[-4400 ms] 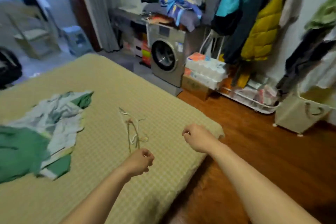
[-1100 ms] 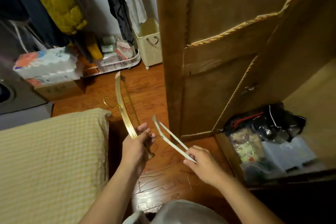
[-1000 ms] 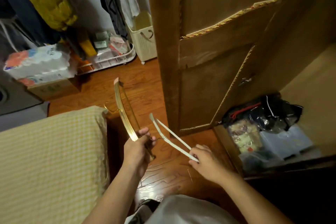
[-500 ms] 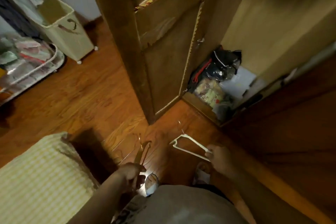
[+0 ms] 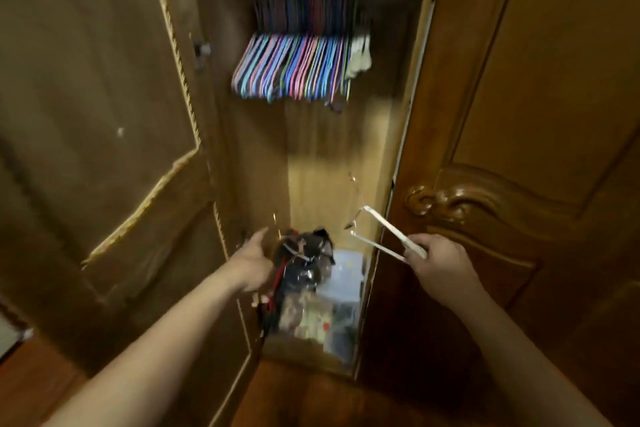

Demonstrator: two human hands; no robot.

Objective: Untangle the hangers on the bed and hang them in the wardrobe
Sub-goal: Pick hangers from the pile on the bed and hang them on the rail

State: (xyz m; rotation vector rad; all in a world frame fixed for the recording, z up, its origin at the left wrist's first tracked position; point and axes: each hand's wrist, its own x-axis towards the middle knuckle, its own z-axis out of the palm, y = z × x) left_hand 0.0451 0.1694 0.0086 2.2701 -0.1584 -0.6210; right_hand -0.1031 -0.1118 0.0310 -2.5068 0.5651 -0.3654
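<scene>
Head view: half a second ago the view was down at the floor by the wardrobe (image 5: 485, 114); now it faces the open compartment, where a row of hangers (image 5: 294, 69) hangs. The right hand (image 5: 438, 262) pinches a white hanger (image 5: 382, 236) well below that row. The left hand (image 5: 254, 260) sits just left of it, fingers hidden, so its grip and the gold hanger cannot be told; hanging looks next.
</scene>
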